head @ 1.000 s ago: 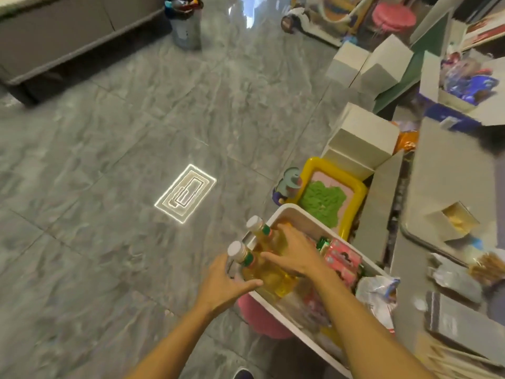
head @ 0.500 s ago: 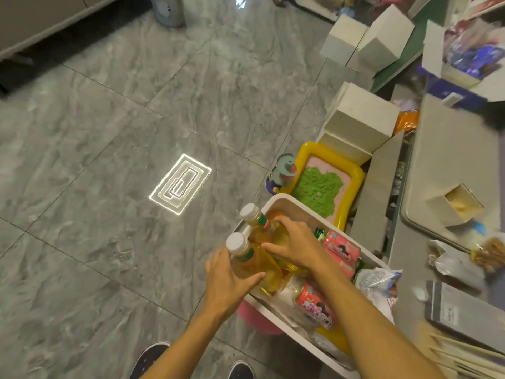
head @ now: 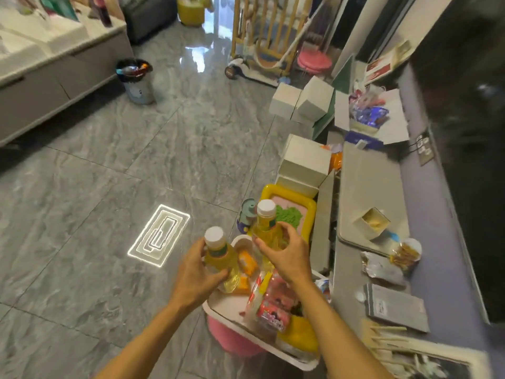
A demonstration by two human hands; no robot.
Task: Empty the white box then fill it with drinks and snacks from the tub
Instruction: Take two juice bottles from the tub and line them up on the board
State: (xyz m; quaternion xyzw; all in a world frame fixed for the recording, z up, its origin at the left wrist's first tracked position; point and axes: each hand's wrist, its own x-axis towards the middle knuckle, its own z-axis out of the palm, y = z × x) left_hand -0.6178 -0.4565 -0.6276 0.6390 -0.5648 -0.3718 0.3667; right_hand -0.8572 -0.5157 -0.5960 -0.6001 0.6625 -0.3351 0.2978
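One yellow bottle [head: 218,251] gripped in the left hand [head: 195,272], second bottle [head: 265,227] in the right hand [head: 287,255] (both white-capped), now lifted higher over the tub [head: 220,307].

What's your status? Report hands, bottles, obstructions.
Left hand gripping a yellow bottle, right hand gripping a second bottle. Both held over the white tub, snacks inside it. Nothing blocking the hands.

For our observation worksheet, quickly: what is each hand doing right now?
Left hand: grips a yellow plastic bottle with a white cap.
Right hand: grips a second yellow plastic bottle with a white cap.
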